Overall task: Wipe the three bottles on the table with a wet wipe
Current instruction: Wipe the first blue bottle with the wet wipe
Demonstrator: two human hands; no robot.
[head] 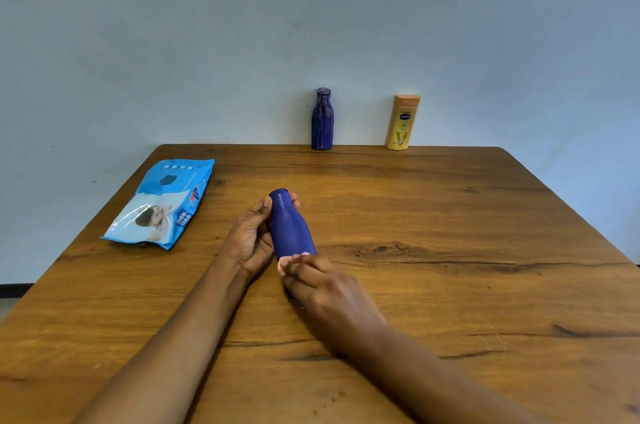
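Right hand [311, 281], nearest the lens, grip curled over the base of blue bottle [291, 229], pale scrap [282, 264] beneath it, possibly the wipe; left hand [251, 240] clamps the neck, cap pointing up-frame, mid-frame over the table [450, 216]. Ribbed blue bottle [322, 120] and yellow bottle [403, 124] stand upper centre, well beyond either hand, right hand nearer. Wipes pack [162, 205], left of centre, reads "mee mee"; yellow bottle's badge unreadable.

The table [450, 250] was brown wood with dark grain lines and knots. A pale blue wall [207, 43] stood directly behind it.
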